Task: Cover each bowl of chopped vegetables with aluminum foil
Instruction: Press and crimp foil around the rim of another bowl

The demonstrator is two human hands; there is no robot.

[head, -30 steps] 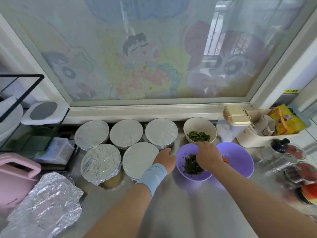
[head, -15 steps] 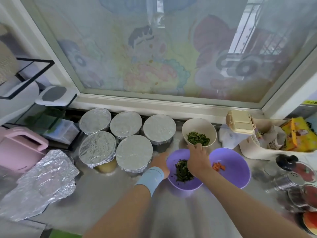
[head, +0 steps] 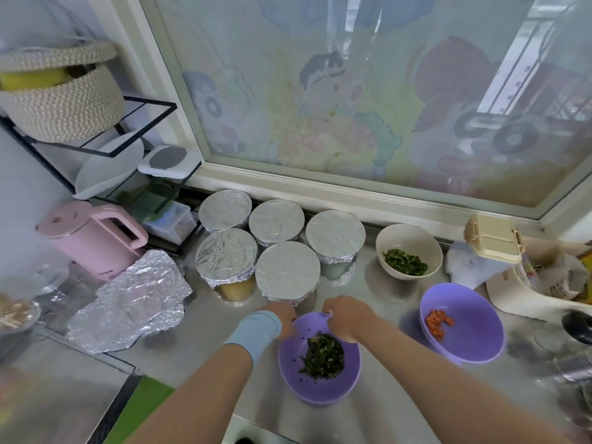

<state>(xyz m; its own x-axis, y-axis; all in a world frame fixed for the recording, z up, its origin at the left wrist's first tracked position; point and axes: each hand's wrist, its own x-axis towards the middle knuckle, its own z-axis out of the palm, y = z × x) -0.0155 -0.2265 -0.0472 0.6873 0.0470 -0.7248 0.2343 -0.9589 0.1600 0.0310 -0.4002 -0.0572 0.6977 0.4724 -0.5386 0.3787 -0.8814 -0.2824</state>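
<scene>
A small purple bowl (head: 320, 384) of dark chopped greens sits on the steel counter in front of me. My left hand (head: 282, 317), with a blue wristband, grips its far left rim. My right hand (head: 347, 317) grips its far right rim. Behind it stand several foil-covered bowls (head: 287, 270). A beige bowl (head: 408, 243) of green pieces and a larger purple bowl (head: 471, 334) with carrot cubes stand uncovered to the right. A crumpled foil sheet (head: 131, 298) lies at the left.
A pink kettle (head: 93, 238) and a black wire rack (head: 96, 149) with a woven basket stand at the left. A beige container (head: 493, 240) and a white tray (head: 512, 296) of packets are at the right, with jars near the right edge. A green board (head: 141, 408) lies near me.
Both hands have pulled the small purple bowl of greens toward me, away from the beige bowl. The view has swung left and down.
</scene>
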